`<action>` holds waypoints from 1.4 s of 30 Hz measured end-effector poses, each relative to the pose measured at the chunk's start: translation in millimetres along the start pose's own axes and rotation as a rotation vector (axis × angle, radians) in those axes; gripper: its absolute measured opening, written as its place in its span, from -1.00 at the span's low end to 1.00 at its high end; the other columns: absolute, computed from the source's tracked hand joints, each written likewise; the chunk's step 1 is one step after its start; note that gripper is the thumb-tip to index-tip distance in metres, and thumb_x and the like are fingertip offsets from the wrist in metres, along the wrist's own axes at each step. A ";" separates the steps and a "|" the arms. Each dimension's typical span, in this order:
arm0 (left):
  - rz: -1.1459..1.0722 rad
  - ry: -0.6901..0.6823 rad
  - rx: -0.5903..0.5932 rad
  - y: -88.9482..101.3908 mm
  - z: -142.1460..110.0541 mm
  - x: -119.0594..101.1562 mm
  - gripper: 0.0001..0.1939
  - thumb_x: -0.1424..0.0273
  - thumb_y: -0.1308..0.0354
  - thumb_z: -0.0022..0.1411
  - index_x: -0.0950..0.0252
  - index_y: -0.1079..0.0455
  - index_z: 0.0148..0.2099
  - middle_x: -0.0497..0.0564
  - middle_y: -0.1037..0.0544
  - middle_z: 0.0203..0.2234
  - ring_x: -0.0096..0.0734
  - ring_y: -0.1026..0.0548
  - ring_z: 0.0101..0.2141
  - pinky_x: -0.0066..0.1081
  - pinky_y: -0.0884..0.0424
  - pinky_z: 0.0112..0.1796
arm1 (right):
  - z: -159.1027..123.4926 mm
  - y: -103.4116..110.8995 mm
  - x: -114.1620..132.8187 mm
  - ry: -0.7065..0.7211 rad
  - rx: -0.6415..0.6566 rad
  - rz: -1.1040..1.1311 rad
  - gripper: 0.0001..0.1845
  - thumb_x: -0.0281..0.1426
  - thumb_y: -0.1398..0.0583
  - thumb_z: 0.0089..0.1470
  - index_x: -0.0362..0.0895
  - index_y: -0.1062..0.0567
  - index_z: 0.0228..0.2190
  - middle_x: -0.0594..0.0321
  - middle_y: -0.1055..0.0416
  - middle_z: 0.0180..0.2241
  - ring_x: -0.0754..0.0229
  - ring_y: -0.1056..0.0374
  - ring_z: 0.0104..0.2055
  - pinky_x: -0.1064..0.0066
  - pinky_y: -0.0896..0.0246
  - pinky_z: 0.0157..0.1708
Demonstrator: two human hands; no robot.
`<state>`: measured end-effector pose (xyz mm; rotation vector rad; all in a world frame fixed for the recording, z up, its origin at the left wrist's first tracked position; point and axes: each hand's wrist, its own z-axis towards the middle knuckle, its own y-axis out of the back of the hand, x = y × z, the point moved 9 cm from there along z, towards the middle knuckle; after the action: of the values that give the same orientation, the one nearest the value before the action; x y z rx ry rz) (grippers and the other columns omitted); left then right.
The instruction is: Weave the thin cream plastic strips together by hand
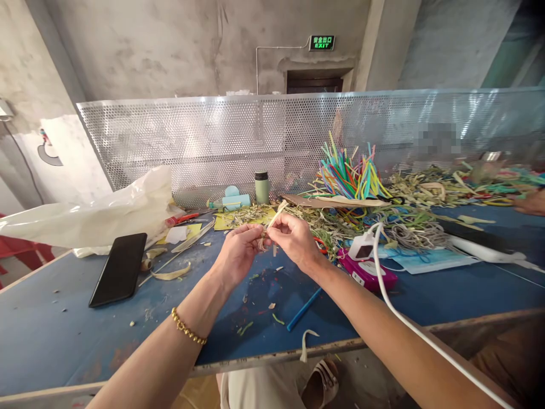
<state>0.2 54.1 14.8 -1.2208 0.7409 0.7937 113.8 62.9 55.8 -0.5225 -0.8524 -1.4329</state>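
Note:
Over the middle of the blue table, my left hand (242, 250) and my right hand (293, 236) meet, fingers pinched together. Between my right thumb and fingers is a pale dried leaf strip (277, 213), its tip pointing up and to the right. The left fingertips pinch the lower end of the work, where a small pinkish-tan piece shows below them; its exact shape is hidden by the fingers. Beneath my hands lie small green and pale scraps, and a blue stick (304, 309) rests near my right forearm.
On the left are a black phone (118, 270), a plastic bag (93, 207) and red-handled scissors (181, 218). Behind stand a green bottle (261, 188) and colourful stems (351, 173) among dried leaves. A magenta box (368, 272) and white cable (383, 284) lie right. A co-worker's hand (530, 203) shows far right.

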 end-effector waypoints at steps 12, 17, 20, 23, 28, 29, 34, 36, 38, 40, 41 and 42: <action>0.085 -0.072 0.044 -2.2 1.0 -3.8 -0.89 0.51 -0.36 -0.04 0.44 -0.50 -0.42 0.03 -0.50 -0.55 -0.50 -0.44 -0.51 -0.45 -0.29 -0.41 | -1.2 6.5 12.9 0.125 -0.056 -0.044 -0.95 -0.43 -0.19 -0.09 -0.12 -0.37 -0.52 0.33 -0.37 -0.56 0.28 -0.29 -0.52 0.44 -0.21 -0.49; 0.096 -0.075 0.037 -1.4 1.4 -2.1 -0.89 0.50 -0.35 -0.05 0.45 -0.49 -0.45 0.04 -0.48 -0.59 -0.52 -0.39 -0.54 -0.45 -0.25 -0.43 | -6.9 4.1 28.2 0.278 -0.058 -0.140 -0.93 -0.48 -0.19 -0.07 -0.11 -0.36 -0.48 0.31 -0.35 -0.51 0.28 -0.30 -0.50 0.43 -0.24 -0.47; 0.087 -0.075 0.025 -0.9 0.7 -2.3 -0.87 0.50 -0.37 -0.07 0.43 -0.48 -0.45 0.03 -0.48 -0.58 -0.52 -0.38 -0.54 -0.45 -0.24 -0.43 | -6.7 5.6 24.2 0.243 -0.069 -0.147 -0.93 -0.48 -0.19 -0.07 -0.11 -0.36 -0.47 0.33 -0.34 -0.53 0.29 -0.29 -0.53 0.45 -0.23 -0.50; 0.074 -0.075 0.018 -1.2 0.5 -2.8 -0.86 0.49 -0.38 -0.07 0.42 -0.47 -0.45 0.03 -0.49 -0.56 -0.50 -0.40 -0.52 -0.45 -0.25 -0.42 | -6.2 6.3 19.1 0.196 -0.070 -0.133 -0.93 -0.48 -0.20 -0.07 -0.11 -0.37 -0.46 0.33 -0.36 -0.52 0.29 -0.32 -0.52 0.45 -0.26 -0.50; 0.070 -0.075 0.024 -3.4 0.1 -3.5 -0.86 0.50 -0.37 -0.09 0.43 -0.47 -0.47 0.04 -0.49 -0.56 -0.51 -0.40 -0.52 -0.46 -0.26 -0.42 | -6.2 6.1 18.1 0.188 -0.064 -0.069 -0.94 -0.49 -0.20 -0.08 -0.12 -0.39 -0.47 0.28 -0.42 -0.48 0.24 -0.39 -0.45 0.42 -0.35 -0.45; 0.078 -0.072 0.028 -4.1 -0.3 -3.5 -0.86 0.50 -0.37 -0.08 0.43 -0.47 -0.47 0.04 -0.49 -0.57 -0.51 -0.40 -0.53 -0.47 -0.26 -0.43 | -6.1 6.7 17.8 0.184 -0.069 -0.063 -0.94 -0.49 -0.21 -0.08 -0.12 -0.39 -0.47 0.27 -0.44 -0.47 0.24 -0.40 -0.44 0.42 -0.37 -0.44; 0.085 -0.042 0.042 -6.0 -1.8 -3.1 -0.86 0.52 -0.37 -0.09 0.44 -0.49 -0.42 0.03 -0.50 -0.54 -0.50 -0.42 -0.51 -0.47 -0.27 -0.40 | -3.8 10.5 14.7 0.137 -0.103 -0.074 -0.95 -0.49 -0.21 -0.10 -0.13 -0.40 -0.50 0.26 -0.47 -0.51 0.23 -0.43 -0.46 0.41 -0.39 -0.45; 0.083 -0.042 0.054 -6.4 -1.5 -3.1 -0.85 0.50 -0.37 -0.07 0.44 -0.49 -0.41 0.03 -0.50 -0.54 -0.51 -0.42 -0.50 -0.47 -0.28 -0.40 | -2.6 10.6 12.4 0.115 -0.103 -0.059 -0.94 -0.49 -0.22 -0.10 -0.13 -0.41 -0.48 0.28 -0.47 -0.52 0.25 -0.42 -0.50 0.44 -0.37 -0.49; 0.092 -0.059 0.073 -6.6 -0.7 -3.7 -0.85 0.48 -0.38 -0.04 0.44 -0.49 -0.42 0.02 -0.49 -0.54 -0.53 -0.41 -0.50 -0.48 -0.27 -0.41 | -1.8 10.2 10.4 0.102 -0.102 -0.021 -0.92 -0.48 -0.23 -0.10 -0.14 -0.42 -0.44 0.29 -0.46 -0.53 0.28 -0.40 -0.53 0.46 -0.34 -0.52; 0.098 -0.077 0.091 -6.5 0.4 -4.0 -0.85 0.47 -0.39 -0.03 0.44 -0.49 -0.42 0.01 -0.49 -0.54 -0.54 -0.40 -0.51 -0.49 -0.27 -0.42 | -1.7 9.3 10.7 0.111 -0.095 0.021 -0.90 -0.47 -0.24 -0.09 -0.15 -0.43 -0.42 0.29 -0.45 -0.52 0.29 -0.39 -0.53 0.47 -0.33 -0.51; 0.100 -0.081 0.098 -6.4 0.9 -3.8 -0.85 0.47 -0.39 -0.03 0.44 -0.50 -0.42 0.01 -0.48 -0.54 -0.54 -0.40 -0.51 -0.49 -0.27 -0.42 | -1.9 8.9 11.5 0.120 -0.091 0.040 -0.91 -0.46 -0.24 -0.08 -0.16 -0.44 -0.42 0.28 -0.46 -0.51 0.30 -0.39 -0.52 0.47 -0.33 -0.51; 0.100 -0.084 0.102 -6.2 1.4 -3.5 -0.85 0.47 -0.39 -0.03 0.45 -0.50 -0.42 0.01 -0.48 -0.54 -0.54 -0.41 -0.51 -0.49 -0.27 -0.42 | -2.2 8.4 12.6 0.130 -0.085 0.055 -0.92 -0.44 -0.25 -0.06 -0.16 -0.45 -0.43 0.27 -0.46 -0.51 0.30 -0.39 -0.52 0.47 -0.33 -0.51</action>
<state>3.6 54.1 21.2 -1.0591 0.7694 0.8734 121.5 54.1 65.6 -0.5072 -0.6714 -1.4405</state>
